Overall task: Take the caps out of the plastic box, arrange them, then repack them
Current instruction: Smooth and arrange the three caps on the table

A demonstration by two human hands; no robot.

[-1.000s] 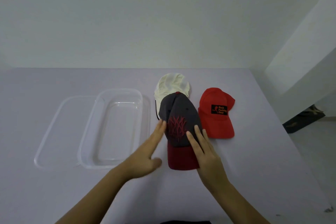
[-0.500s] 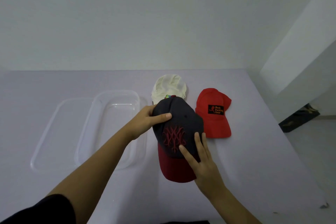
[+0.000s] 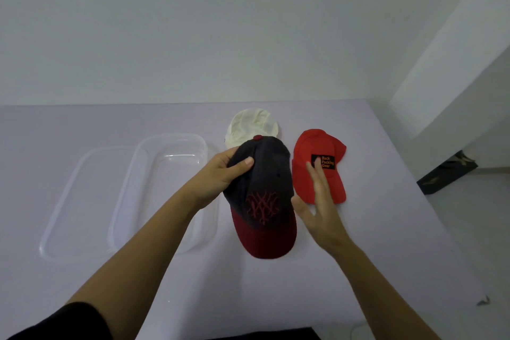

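My left hand [image 3: 223,174] grips the crown of a dark grey cap [image 3: 262,190] with a dark red brim and red stitched emblem, holding it lifted above the table. My right hand [image 3: 320,210] hovers just right of that cap with straight fingers, holding nothing, partly in front of a red cap [image 3: 317,146] that lies flat with a black "Back Packing Gear" patch. A cream cap [image 3: 252,125] lies behind, partly hidden by the dark one. The clear plastic box [image 3: 143,163] stands empty to the left.
The box's clear lid [image 3: 69,193] lies flat just left of the box. The table [image 3: 82,121] ends at a wall behind and drops off along its right edge, where a dark object [image 3: 447,171] sits on the floor.
My left hand took hold of the dark cap's crown and raised it off the table. My right hand came off the brim and moved right, over the red cap.
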